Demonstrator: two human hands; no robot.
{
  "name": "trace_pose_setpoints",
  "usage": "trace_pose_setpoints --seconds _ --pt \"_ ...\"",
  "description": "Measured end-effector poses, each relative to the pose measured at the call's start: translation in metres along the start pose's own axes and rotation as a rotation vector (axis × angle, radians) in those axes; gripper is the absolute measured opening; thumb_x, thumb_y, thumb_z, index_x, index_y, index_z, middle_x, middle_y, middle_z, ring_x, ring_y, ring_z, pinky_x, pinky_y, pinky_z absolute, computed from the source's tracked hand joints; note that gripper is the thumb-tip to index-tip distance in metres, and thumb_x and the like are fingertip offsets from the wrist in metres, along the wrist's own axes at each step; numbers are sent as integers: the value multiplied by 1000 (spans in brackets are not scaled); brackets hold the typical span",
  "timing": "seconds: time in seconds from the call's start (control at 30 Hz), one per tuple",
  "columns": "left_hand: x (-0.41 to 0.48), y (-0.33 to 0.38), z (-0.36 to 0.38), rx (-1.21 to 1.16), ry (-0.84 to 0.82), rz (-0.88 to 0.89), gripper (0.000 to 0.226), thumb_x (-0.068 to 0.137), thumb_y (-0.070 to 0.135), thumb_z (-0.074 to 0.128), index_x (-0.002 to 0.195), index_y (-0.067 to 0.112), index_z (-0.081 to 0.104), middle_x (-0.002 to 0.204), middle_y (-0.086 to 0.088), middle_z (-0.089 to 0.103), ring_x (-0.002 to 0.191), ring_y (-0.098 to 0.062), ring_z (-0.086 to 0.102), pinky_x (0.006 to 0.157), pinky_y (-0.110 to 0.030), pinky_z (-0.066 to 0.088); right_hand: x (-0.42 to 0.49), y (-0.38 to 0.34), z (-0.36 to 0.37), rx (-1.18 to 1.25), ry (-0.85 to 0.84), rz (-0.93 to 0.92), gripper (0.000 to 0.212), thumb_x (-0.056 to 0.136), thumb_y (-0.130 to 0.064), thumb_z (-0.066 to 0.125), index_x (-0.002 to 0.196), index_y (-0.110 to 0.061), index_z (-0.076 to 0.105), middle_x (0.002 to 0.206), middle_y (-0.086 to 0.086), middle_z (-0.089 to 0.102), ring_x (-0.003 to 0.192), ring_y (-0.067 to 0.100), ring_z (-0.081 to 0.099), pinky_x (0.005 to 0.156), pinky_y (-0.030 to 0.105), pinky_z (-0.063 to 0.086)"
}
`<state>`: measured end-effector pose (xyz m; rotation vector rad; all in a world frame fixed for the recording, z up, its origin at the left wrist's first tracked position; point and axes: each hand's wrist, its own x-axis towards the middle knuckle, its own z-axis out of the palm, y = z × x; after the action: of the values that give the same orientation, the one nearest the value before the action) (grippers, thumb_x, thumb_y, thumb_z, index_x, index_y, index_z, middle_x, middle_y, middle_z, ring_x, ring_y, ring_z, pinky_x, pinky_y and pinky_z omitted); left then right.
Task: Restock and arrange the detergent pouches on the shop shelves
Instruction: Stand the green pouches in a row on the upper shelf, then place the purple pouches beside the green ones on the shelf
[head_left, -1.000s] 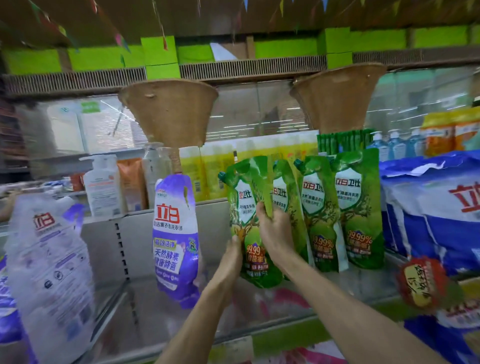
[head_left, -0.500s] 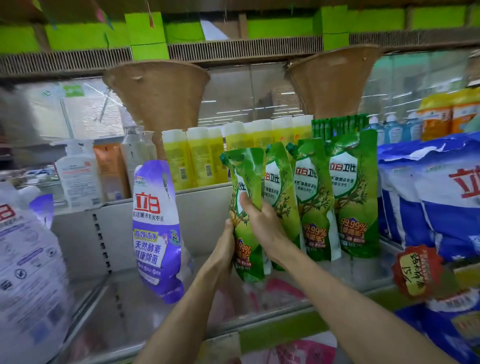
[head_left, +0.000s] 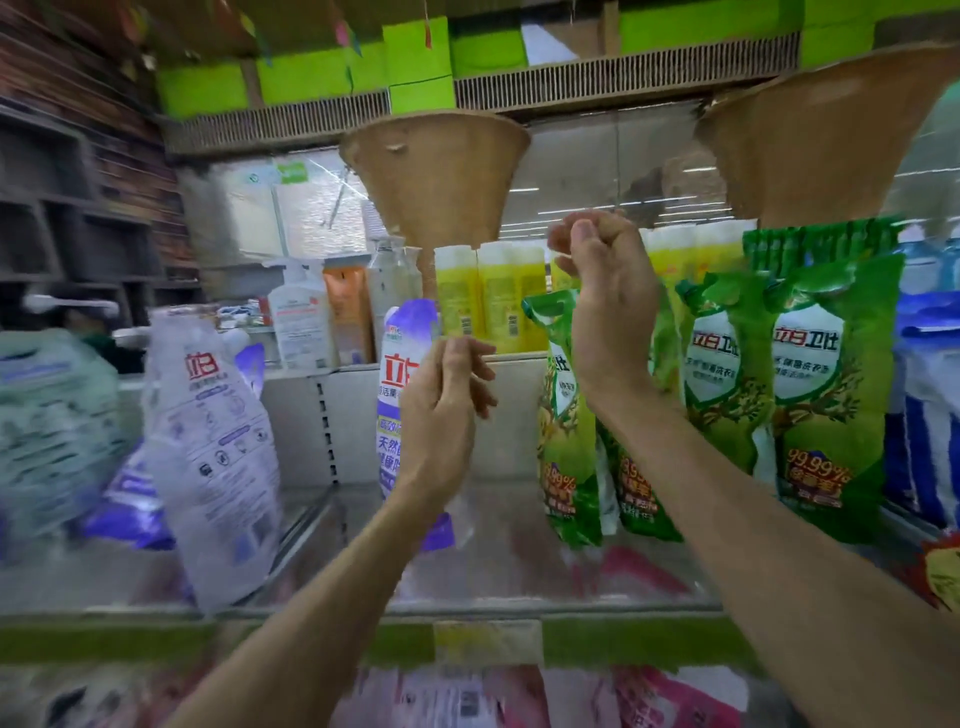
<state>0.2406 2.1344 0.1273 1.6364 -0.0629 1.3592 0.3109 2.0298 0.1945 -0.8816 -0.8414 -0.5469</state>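
Head view: both hands are up before the shelf (head_left: 519, 566), holding nothing. Left hand (head_left: 441, 415), fingers loosely curled and relaxed, is in front of the purple pouch (head_left: 399, 371). Right hand (head_left: 608, 322) is curled into an empty fist before the green pouches (head_left: 826, 405), which stand upright in a row on the shelf.

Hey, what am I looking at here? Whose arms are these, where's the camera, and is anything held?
No machine here: a person wears a camera on the head, so their own arms reach into view. The left hand and right hand are raised before a shop shelf and hold nothing. On it stand green pouches, a purple pouch behind the left hand, and a white pouch leaning at the left. Yellow bottles stand higher behind.
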Motion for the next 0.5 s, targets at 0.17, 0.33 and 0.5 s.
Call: trace_pose_setpoints --seconds 0.17,0.33,0.5 --pt "0 20 -43 35 105 28 30 106 15 36 89 14 61 64 6 56 49 -15 51 49 -30 41 -23 5 37 135 -101 101 19 96 -14 50 96 -8 67 89 9 71 86 21 66 83 45 54" --pt "-2 39 -96 112 217 35 27 106 16 37 95 9 60 68 0 55 51 -18 52 48 -30 42 -54 1 80 234 -206 214 18 93 -18 52 96 -7 66 86 6 69 82 16 64 82 36 52" --pt "-2 54 -158 168 257 43 28 106 17 37 104 0 59 68 -4 56 50 -18 53 49 -33 45 -91 -8 125 257 -301 286 16 99 -8 51 98 -10 67 86 -3 69 80 7 64 80 25 55"
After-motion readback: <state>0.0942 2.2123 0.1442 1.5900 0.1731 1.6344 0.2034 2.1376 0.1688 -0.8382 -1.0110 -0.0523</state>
